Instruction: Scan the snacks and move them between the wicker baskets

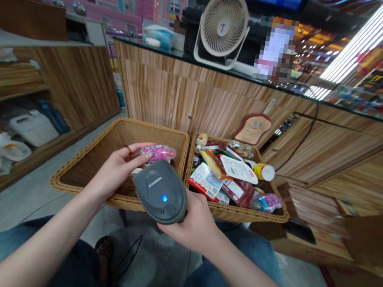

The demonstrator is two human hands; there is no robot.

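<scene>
My left hand (127, 160) grips a small pink and clear package (158, 153) over the left wicker basket (92, 147). In my right hand (197, 222) is a dark grey barcode scanner (161, 192) with a blue light glowing on top. The scanner's head points toward the package and covers part of the left basket. Beside it, the right wicker basket (235, 212) is filled with mixed packaged goods, among them a white-labelled pack (238, 169), a yellow-banded tub (264, 171) and a purple-blue packet (266, 202).
A wooden counter (159, 90) stands behind the baskets, with a white fan (224, 25) and a tissue pack (159, 35) on it. Bread-shaped board (254, 127) hangs on its front. Cardboard boxes (310, 240) with a dark phone-like object (300, 230) sit at right; shelves (5, 99) at left.
</scene>
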